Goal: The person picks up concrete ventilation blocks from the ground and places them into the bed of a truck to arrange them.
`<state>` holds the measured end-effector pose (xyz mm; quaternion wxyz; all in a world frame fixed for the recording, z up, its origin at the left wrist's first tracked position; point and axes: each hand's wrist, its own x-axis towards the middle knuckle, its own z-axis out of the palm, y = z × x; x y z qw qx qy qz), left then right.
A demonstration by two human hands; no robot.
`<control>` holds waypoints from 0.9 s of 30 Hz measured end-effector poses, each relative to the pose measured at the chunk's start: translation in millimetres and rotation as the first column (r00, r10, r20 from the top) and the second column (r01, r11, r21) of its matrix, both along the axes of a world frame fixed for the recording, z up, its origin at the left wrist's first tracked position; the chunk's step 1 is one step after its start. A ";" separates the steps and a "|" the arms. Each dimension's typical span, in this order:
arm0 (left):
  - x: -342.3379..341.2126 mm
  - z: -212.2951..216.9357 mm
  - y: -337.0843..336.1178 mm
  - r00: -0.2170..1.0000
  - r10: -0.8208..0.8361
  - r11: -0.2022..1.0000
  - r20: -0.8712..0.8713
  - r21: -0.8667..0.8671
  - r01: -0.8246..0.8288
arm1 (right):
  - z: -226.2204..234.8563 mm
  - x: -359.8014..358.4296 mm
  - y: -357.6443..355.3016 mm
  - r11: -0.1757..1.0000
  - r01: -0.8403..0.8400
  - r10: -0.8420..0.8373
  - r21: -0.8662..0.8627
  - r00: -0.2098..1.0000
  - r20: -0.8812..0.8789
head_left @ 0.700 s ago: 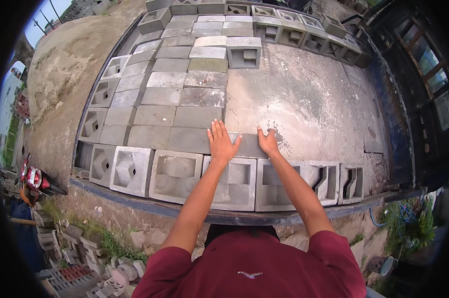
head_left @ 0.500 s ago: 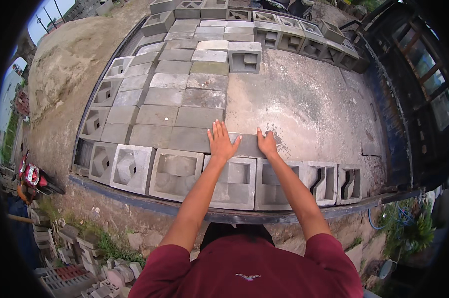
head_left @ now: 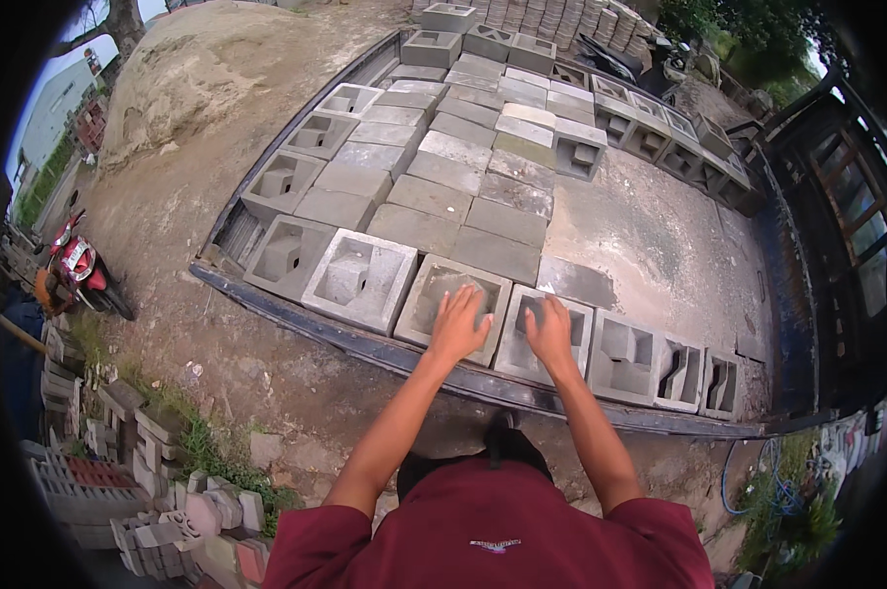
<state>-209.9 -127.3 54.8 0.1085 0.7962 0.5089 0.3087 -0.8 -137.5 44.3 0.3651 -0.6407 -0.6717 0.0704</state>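
My left hand (head_left: 458,328) hovers over a hollow concrete block (head_left: 427,297) in the near row along the truck bed's edge. Its fingers are spread and hold nothing. Beside it, my right hand (head_left: 551,335) is over the neighbouring hollow block (head_left: 515,349), thumb apart from the fingers, also holding nothing. Whether either hand touches the blocks I cannot tell. Just beyond the right hand, a flat-faced grey block (head_left: 576,281) lies at the end of a row, beside the bare bed floor (head_left: 640,236).
Rows of flat-faced blocks (head_left: 448,172) cover the bed's left part. More hollow blocks (head_left: 659,142) line its far side. A dark cab frame (head_left: 836,226) stands at the right. A red motorbike (head_left: 80,260) and piled rubble blocks (head_left: 159,461) are on the ground at left.
Both hands have drawn back from the flat-faced grey block to above the near row of hollow blocks. The view has turned, so the bed appears tilted and shifted right.
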 end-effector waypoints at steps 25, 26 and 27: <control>-661.9 -13.8 -186.8 0.352 0.881 0.426 0.318 -0.207 -0.880 | 35.8 -727.0 -10.7 0.567 -0.820 0.793 0.082 0.516 -0.325; -686.7 -20.8 -175.9 0.337 0.893 0.406 0.299 -0.207 -0.890 | 24.7 -753.0 2.7 0.551 -0.833 0.786 0.039 0.503 -0.360; -716.2 -13.5 -160.6 0.333 0.901 0.392 0.277 -0.199 -0.898 | 25.6 -786.2 15.4 0.549 -0.835 0.778 0.046 0.490 -0.392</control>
